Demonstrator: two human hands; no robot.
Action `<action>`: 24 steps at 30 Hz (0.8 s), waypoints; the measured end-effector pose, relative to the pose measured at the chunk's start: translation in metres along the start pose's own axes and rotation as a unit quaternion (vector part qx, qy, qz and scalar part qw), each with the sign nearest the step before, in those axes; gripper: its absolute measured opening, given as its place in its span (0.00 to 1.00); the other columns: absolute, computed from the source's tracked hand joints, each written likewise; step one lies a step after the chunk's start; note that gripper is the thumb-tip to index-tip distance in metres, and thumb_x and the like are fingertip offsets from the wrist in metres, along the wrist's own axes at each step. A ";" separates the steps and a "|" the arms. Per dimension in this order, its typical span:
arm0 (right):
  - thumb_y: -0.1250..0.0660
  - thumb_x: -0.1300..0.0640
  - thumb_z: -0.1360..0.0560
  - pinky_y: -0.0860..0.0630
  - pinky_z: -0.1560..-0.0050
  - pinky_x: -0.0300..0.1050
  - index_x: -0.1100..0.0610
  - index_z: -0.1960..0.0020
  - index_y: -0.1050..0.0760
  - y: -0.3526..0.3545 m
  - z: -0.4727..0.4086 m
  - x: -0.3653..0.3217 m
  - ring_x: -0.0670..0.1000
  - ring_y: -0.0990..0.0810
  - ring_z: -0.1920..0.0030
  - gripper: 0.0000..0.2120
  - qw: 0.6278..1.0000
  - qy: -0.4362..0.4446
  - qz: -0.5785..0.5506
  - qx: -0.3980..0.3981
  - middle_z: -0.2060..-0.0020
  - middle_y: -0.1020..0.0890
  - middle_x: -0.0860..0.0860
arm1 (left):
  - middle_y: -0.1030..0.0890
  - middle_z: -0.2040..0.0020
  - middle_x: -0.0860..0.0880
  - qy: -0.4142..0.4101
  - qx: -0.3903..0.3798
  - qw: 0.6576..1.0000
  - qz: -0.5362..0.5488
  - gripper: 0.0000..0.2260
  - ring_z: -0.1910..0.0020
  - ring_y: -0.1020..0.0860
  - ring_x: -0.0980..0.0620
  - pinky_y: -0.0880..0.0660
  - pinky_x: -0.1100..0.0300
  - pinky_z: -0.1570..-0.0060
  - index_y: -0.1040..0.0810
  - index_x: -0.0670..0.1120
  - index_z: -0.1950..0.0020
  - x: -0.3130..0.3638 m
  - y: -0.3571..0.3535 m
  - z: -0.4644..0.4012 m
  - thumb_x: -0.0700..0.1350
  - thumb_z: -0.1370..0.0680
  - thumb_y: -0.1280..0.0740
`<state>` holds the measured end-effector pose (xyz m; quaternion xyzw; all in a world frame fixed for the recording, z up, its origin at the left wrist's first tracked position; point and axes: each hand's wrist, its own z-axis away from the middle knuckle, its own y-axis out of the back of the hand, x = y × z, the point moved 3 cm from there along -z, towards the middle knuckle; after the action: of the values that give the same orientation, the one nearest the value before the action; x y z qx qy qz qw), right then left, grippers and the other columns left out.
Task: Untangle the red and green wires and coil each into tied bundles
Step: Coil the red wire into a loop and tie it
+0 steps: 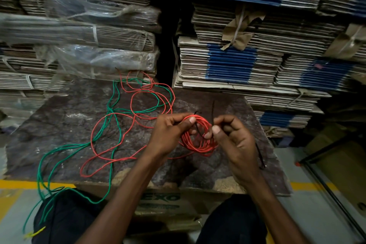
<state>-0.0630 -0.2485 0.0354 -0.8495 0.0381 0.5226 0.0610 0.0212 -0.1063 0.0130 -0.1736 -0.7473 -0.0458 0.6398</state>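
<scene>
A coil of red wire [200, 136] hangs between the two hands above the right part of a dark, worn board [65, 117] that serves as the work surface. The left hand [170, 131] grips the coil's upper left edge, thumb pressed on top of the strands and fingers curled beneath them. The right hand [233, 138] sits just right of the coil, its thumb and forefinger pinching a thin black tie [213, 113] that rises above the fingers and also crosses the coil's loops; a loose dark end [260, 156] trails down past the wrist on the right. From the coil, the uncoiled length of the same red wire runs left and far across the board in wide, loose loops, reaching the foot of the stacked cardboard at the far edge. The green wire [111, 105] lies left of both hands and well apart from them, crossing over and under the red loops near the board's centre and far side, then sweeping toward the near left corner, where it drops off the board's edge and drapes over the person's left knee [65, 222]. A yellow tip [35, 233] shows at its lowest end. Bundled flat cardboard sheets [247, 61], some with blue printed bands, are stacked behind the board. A cardboard box [164, 202] with green lettering sits under the board's near edge.
</scene>
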 end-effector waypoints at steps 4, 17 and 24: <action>0.32 0.61 0.25 0.23 0.56 0.41 0.56 0.48 0.21 0.002 -0.002 0.003 0.50 0.18 0.62 0.06 0.999 -0.008 0.013 0.047 0.64 0.17 0.55 | 0.17 0.56 0.40 0.002 0.019 1.000 0.012 0.09 0.65 0.22 0.53 0.23 0.63 0.59 0.19 0.39 0.46 -0.001 -0.003 0.001 0.33 0.24 0.34; 0.30 0.69 0.26 0.24 0.62 0.34 0.56 0.46 0.18 -0.006 -0.003 -0.001 0.44 0.17 0.64 0.13 0.993 0.002 0.059 0.106 0.58 0.14 0.52 | 0.17 0.62 0.47 -0.007 0.035 0.999 0.007 0.13 0.67 0.22 0.58 0.24 0.65 0.59 0.22 0.42 0.40 0.002 0.000 0.003 0.33 0.24 0.33; 0.30 0.68 0.26 0.24 0.63 0.34 0.54 0.50 0.16 -0.009 -0.006 0.000 0.44 0.18 0.65 0.11 0.991 0.002 0.093 0.099 0.61 0.14 0.52 | 0.17 0.62 0.47 -0.015 0.032 0.999 0.008 0.13 0.68 0.22 0.58 0.23 0.67 0.61 0.22 0.40 0.41 0.003 0.001 0.003 0.31 0.24 0.34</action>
<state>-0.0568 -0.2407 0.0388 -0.8333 0.1686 0.5178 0.0954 0.0182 -0.1042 0.0153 -0.1596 -0.7563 -0.0137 0.6343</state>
